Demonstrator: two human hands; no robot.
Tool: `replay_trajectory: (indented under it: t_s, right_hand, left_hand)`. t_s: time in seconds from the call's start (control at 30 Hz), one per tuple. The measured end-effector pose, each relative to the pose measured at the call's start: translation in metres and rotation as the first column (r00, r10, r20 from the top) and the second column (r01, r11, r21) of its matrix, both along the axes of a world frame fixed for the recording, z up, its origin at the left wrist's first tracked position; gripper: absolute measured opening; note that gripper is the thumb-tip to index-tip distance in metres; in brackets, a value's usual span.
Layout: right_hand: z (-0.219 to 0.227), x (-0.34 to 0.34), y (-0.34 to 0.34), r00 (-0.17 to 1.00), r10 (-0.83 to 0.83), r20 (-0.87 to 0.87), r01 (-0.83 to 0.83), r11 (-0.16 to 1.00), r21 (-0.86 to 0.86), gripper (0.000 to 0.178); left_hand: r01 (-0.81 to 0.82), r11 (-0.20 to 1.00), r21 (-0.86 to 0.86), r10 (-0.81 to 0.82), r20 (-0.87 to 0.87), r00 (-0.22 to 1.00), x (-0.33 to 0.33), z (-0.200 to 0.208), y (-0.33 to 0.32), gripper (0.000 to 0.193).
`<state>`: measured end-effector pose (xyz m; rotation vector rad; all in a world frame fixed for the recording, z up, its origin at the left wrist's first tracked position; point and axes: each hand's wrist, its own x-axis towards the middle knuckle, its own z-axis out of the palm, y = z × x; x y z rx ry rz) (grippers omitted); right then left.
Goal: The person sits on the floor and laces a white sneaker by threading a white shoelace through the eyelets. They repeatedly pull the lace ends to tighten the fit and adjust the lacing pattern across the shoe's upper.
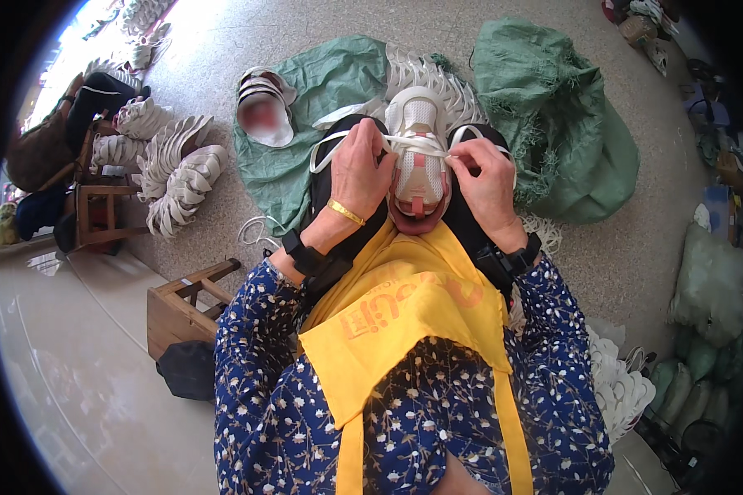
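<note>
Between my knees sits a white and pink sneaker (417,186), its toe pointing away from me and its opening toward my yellow apron (388,309). A white shoelace (421,150) runs across its upper, with loose loops hanging out on both sides. On the left of the shoe, my left hand (362,172) is closed on the lace, its back turned up. My right hand (485,177) pinches the lace between thumb and forefinger at the shoe's right side. Part of the lace is hidden behind my fingers.
Another sneaker (264,107) lies on a green cloth sack (338,70) ahead to the left. Rows of white shoe pieces (433,74) lie beyond my knees. A bunched green sack (553,124) stands at right. More white pieces (182,173) and a wooden stool (186,301) are at left.
</note>
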<state>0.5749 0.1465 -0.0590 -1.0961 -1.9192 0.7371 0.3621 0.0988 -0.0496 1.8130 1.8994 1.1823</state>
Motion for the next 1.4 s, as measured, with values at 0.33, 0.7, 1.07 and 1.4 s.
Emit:
replay_trajectory:
  t_s: [0.33,0.7,1.07,1.4]
  right_hand:
    - [0.017,-0.001,-0.008,0.958,0.104,0.269,-0.103,0.994,-0.019,0.020]
    - [0.000,-0.002,0.006,0.969,0.131,0.211,-0.142,0.989,0.040,0.024]
    - [0.001,0.003,-0.004,0.994,0.075,0.075,-0.066,0.990,-0.123,0.022]
    - [0.007,0.003,-0.005,0.862,0.201,0.465,-0.282,0.953,0.112,0.017]
  left_hand:
    - [0.086,0.996,-0.017,-0.084,0.089,0.992,0.004,-0.012,-0.004,0.023]
    - [0.040,0.994,-0.107,-0.060,-0.198,0.978,0.027,-0.002,0.001,0.052]
    - [0.045,0.993,-0.106,-0.066,-0.200,0.978,0.029,-0.004,0.001,0.050]
    - [-0.005,0.998,-0.056,-0.003,-0.152,0.988,0.034,-0.004,-0.004,0.046]
